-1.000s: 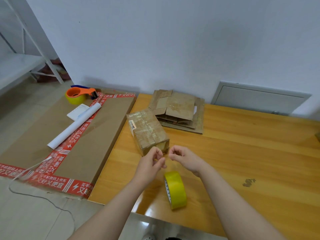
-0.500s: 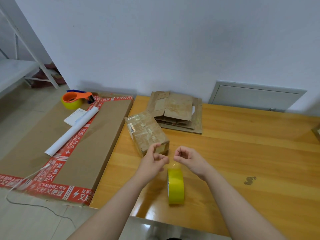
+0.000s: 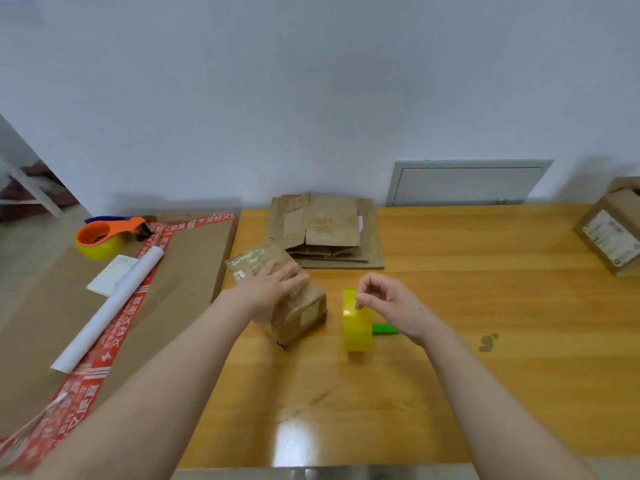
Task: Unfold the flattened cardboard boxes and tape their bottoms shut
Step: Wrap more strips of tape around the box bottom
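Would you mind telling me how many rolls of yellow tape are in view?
2. One yellow tape roll stands on edge on the table beside the right hand; a second roll sits in the orange dispenser on the large carton at left. Others may be hidden.

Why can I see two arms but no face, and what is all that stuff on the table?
A camera sits on a person's head and looks down, so you see only their arms. The left hand lies flat on a small taped box. The right hand curls its fingers just above a yellow tape roll that stands on edge. Whether it pinches any tape is unclear. Behind them, a stack of flattened boxes waits on the wooden table.
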